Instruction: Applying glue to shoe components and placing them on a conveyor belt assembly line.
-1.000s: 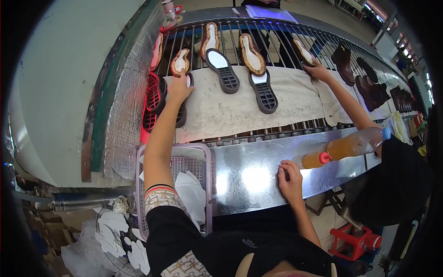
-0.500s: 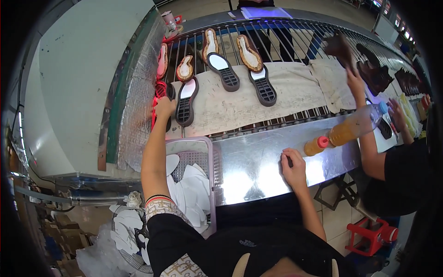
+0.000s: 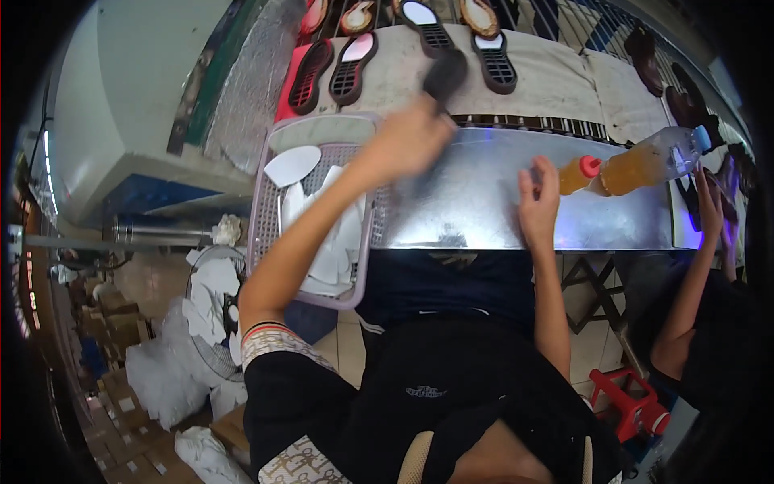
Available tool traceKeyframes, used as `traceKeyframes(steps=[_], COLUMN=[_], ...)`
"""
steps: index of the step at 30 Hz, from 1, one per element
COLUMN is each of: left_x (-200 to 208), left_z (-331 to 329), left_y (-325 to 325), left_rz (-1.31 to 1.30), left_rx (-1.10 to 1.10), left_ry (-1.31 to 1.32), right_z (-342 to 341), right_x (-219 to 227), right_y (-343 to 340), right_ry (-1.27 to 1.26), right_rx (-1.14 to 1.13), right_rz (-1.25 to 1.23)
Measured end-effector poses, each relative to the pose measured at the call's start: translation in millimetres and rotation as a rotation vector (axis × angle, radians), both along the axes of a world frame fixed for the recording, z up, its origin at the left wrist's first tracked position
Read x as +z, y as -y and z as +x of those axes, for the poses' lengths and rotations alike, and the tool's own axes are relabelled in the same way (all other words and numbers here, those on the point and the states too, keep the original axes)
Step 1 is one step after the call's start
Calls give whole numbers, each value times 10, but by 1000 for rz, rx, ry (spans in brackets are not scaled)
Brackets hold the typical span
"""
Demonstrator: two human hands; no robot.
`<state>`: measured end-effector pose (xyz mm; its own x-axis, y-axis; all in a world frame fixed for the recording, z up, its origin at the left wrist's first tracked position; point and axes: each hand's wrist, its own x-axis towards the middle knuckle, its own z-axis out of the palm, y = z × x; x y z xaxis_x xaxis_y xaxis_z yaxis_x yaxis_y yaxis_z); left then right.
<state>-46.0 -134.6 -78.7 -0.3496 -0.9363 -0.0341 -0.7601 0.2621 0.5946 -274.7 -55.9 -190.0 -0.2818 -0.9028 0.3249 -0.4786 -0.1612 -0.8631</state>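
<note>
My left hand (image 3: 411, 137) is closed around a dark shoe sole (image 3: 446, 74), smeared by motion, above the near edge of the cream cloth (image 3: 403, 81). Over the metal tabletop (image 3: 459, 202), my right hand (image 3: 540, 202) has its thumb and fingers apart with nothing seen between them. It is beside a small glue bottle (image 3: 577, 176) with a red cap. Several black soles with grid-like hollows lie on the cloth, among them a sole (image 3: 310, 77) in red light at the left and a sole (image 3: 353, 71) with a white heel area.
A pale plastic basket (image 3: 367, 266) of white insole-shaped sheets (image 3: 294, 165) stands beneath my left forearm. To the right lies a large bottle (image 3: 645, 165) of amber liquid. A co-worker's hand (image 3: 709, 206) is at the far right. Below are a fan (image 3: 214, 355) and a red stool (image 3: 629, 403).
My left hand has come from the red-lit end of the cloth toward the right and nearer me, now with a sole in it. The view has tilted downward. My right hand's fingers have spread.
</note>
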Motion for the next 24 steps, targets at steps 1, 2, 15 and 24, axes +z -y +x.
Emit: traceKeyframes(steps=[1,2,15,24], left_x=[-326,-637,-423,-354], left_z=[-69,-69,1738,1636], left_y=[-242,-395,-429,-445], left_rz=[-212,-424,-568,-607], left_rx=[-121,-252,-10,-22], left_ry=[-36,-71,969,1488], right_z=[43,89,38,483], right_x=[2,-19,-168,-56], right_y=[18,26,2,-10], right_ry=[82,86,-299,-326], right_rx=[-28,-12,115,-81], right_rz=[-39,-34,-45,136])
